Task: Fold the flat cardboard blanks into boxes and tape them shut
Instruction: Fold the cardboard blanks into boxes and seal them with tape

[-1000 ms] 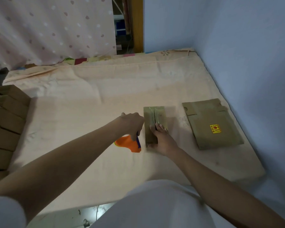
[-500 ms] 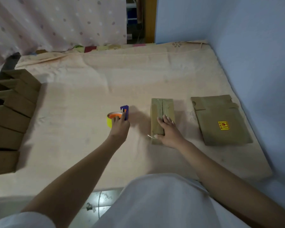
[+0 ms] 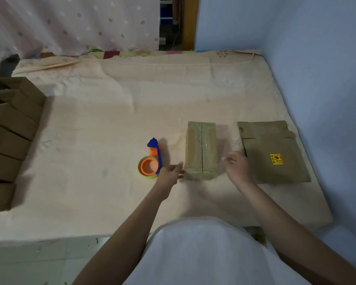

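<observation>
my left hand has let go of the tape dispenser — half a second ago my fingers were wrapped on its blue handle, now they're stretched out loose, holding nothing, reaching across toward the near left corner of the box. the dispenser lies on the peach bed sheet just left of the box, orange core facing up, blue handle pointing away from me, with the roll right beside my left wrist.

my right hand has come off the box too — earlier it pressed flat on the lid, now it hovers just past the box's right edge, fingers relaxed and a bit blurred, gripping nothing. whether the fingertips brush the box side, i can't tell.

the box sits closed in the middle of the sheet, glossy tape running down its centre seam, between my two hands. to its right lies the stack of flat cardboard blanks, the top one with a yellow sticker, close to the blue wall. along the left edge stands a row of folded boxes.
</observation>
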Tool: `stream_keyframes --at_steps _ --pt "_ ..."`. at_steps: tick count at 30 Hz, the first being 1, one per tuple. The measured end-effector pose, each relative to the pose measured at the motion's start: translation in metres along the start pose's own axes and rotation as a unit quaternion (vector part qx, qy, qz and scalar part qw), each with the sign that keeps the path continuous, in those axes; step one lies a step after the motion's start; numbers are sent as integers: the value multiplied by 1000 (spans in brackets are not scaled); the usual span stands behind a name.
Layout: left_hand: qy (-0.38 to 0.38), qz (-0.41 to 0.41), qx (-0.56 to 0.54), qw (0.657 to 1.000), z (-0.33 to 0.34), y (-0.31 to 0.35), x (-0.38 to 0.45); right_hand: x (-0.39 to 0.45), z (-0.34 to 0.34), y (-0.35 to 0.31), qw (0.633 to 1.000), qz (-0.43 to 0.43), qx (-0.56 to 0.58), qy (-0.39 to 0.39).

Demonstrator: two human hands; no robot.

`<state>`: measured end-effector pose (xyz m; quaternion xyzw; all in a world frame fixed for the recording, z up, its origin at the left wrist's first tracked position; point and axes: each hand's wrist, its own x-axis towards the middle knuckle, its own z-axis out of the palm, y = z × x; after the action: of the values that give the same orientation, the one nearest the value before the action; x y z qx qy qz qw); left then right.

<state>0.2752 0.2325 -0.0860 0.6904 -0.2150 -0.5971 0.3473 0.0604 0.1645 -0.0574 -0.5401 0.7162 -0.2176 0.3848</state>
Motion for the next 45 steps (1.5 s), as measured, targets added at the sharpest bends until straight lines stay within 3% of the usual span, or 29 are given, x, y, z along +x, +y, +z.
stream_keyframes --at_steps 7,10,16,25,30,33,36,38,45 --pt "-42 -13 -91 995 -4 -11 6 -1 11 13 994 58 17 -96" --pt "-7 7 -117 993 -5 -14 5 2 15 17 993 56 23 -98" --pt "79 75 -45 993 8 -19 10 2 18 21 996 46 22 -69" --pt "214 43 -59 974 29 -30 9 -7 13 22 996 11 25 -80" --pt "187 154 54 969 20 -34 3 -9 -4 23 982 -48 47 -176" --pt "116 277 183 936 12 -33 -2 -10 -10 32 973 -94 4 -213" --pt "70 413 333 845 0 -31 8 -9 -8 35 967 -127 -18 -221" --pt "46 449 377 809 -7 -28 15 -8 -7 34 967 -143 -38 -207" --pt "-8 463 420 780 -13 -10 26 -6 0 38 968 -171 -74 -166"
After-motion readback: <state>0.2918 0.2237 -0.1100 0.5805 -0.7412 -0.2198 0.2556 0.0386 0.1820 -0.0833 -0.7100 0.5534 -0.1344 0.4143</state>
